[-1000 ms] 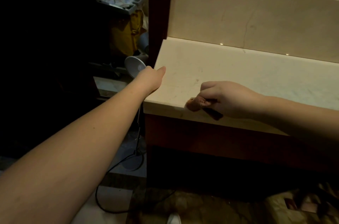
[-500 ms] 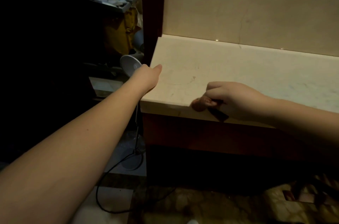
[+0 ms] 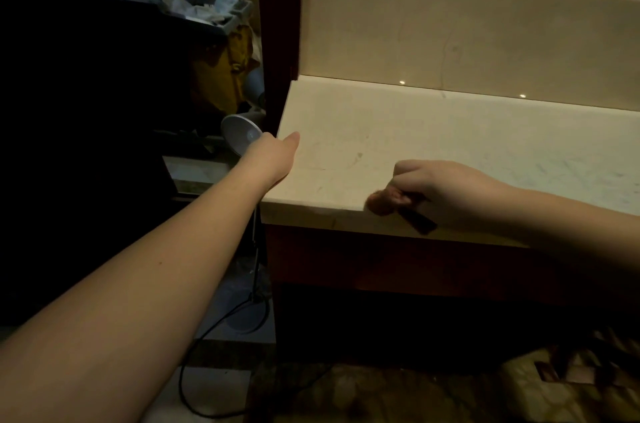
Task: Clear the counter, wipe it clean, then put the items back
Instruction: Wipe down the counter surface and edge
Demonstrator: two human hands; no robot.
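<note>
Surface: cream marble counter [image 3: 433, 131] on dark wood base | On it: left hand [image 3: 277, 154] at left edge — right hand [image 3: 446, 190] at front edge.
</note>
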